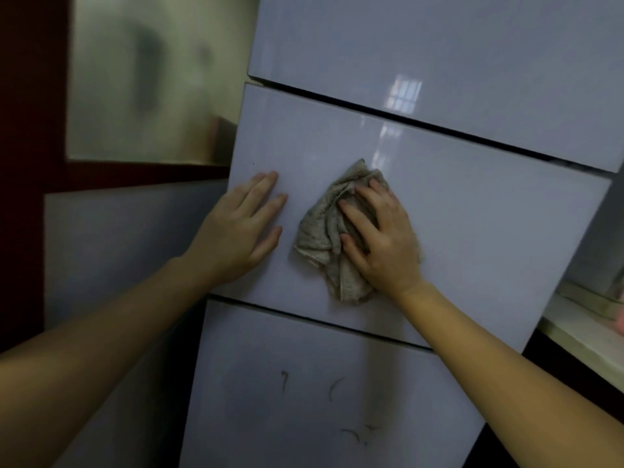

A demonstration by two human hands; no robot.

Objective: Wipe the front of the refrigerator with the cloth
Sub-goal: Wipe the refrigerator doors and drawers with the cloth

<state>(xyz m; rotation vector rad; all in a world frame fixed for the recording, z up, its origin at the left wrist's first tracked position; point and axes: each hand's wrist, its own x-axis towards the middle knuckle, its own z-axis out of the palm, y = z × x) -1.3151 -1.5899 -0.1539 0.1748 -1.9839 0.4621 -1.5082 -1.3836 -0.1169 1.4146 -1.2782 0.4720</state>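
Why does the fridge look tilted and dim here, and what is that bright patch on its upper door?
Head view: the wide-angle lens makes the refrigerator lean; the light is dim; the bright patch on the upper door is glare, seemingly a window's reflection; the panel at upper left looks hazy, the cloth fairly sharp.

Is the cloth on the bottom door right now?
No, the right hand presses the cloth against the middle door, above the bottom door.
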